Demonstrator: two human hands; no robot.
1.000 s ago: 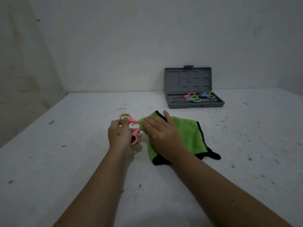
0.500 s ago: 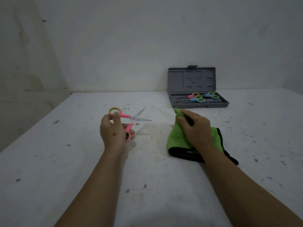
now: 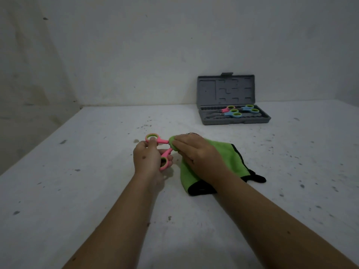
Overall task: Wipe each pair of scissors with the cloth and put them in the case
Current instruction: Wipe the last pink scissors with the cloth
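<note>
— What is held nearest the person, and how?

— A pink pair of scissors is gripped by the left hand. Fingers are hooked through the handle loops: one is laid in the upper loop, others are curled round the lower loop. The handles are spread apart.

— And the blades?

— They cannot be seen. They are covered by a fold of the green cloth, which is pinched round them by the right hand, just to the right of the left hand. The fingers of the right hand are curled over the bunched fold, right at the point where the two pink handles meet.

— Where is the rest of the cloth?

— It is spread on the white table beneath and to the right of the right hand, its black edging shown at the near and right sides.

— What is found farther off?

— Well beyond the right hand, towards the wall, a grey case is stood open, its lid upright. Inside its tray, other scissors with blue and pink handles are laid side by side; their exact number cannot be told for certain.
</note>
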